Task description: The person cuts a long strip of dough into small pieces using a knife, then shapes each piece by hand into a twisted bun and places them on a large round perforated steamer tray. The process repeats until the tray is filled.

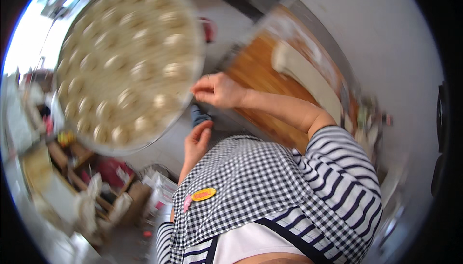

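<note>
A large round tray (119, 74) fills the upper left, set with rows of pale, round, filled-looking dough buns (128, 98); motion blurs it. At its right rim is my right hand (219, 89), thumb and fingertips close together. Whether those fingertips touch the rim or pinch something cannot be made out. Below it, near the front of my apron, my left hand (197, 141) is raised with thumb and fingers slightly apart and nothing visible in it. Under my right forearm lies a wooden board (253, 65) bearing a long thick roll of dough (307, 74).
White flour (294, 34) dusts the board's far side, beside a pale wall (390, 58). Small jars and bags (367, 119) stand at the board's right end. Lower left, a wooden shelf unit (77, 177) holds bags and boxes. A red object (208, 29) shows beyond the tray.
</note>
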Available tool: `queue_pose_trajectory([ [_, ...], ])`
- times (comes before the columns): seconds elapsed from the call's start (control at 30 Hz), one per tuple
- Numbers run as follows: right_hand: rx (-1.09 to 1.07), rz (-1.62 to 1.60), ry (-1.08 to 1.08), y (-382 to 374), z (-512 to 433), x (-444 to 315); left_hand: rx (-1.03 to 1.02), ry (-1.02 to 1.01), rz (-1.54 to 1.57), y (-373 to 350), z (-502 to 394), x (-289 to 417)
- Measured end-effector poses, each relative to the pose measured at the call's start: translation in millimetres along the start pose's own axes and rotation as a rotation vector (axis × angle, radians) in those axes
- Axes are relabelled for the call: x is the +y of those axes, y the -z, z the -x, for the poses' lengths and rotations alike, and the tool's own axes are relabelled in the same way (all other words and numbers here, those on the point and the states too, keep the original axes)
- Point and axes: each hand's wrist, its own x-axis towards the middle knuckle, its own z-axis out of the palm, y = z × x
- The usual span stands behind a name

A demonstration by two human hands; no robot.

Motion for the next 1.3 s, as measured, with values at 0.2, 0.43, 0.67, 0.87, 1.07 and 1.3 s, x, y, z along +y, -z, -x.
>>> queue_pose_trajectory([
  [0.2,0.256,-0.158,-0.576,-3,338,128,-0.185,-0.436,-1.005,-115,-8,-53],
  [0.43,0.867,-0.189,-1.037,44,583,184,-0.416,-0.770,-1.374,-287,-94,-87],
  [0.67,1.737,0.110,-1.484,43,667,191,-0.456,-0.708,-1.563,-276,-138,-30],
  [0.87,2.240,-0.644,-1.464,82,767,256,-0.462,-0.793,-1.429,-283,-108,-12],
  [1.07,2.186,-0.867,-1.070,120,769,274,-0.480,-0.705,-1.331,-323,-67,1],
  [1.3,1.978,-0.997,-0.405,166,640,149,-0.711,0.125,-0.822,-336,-59,-16],
])
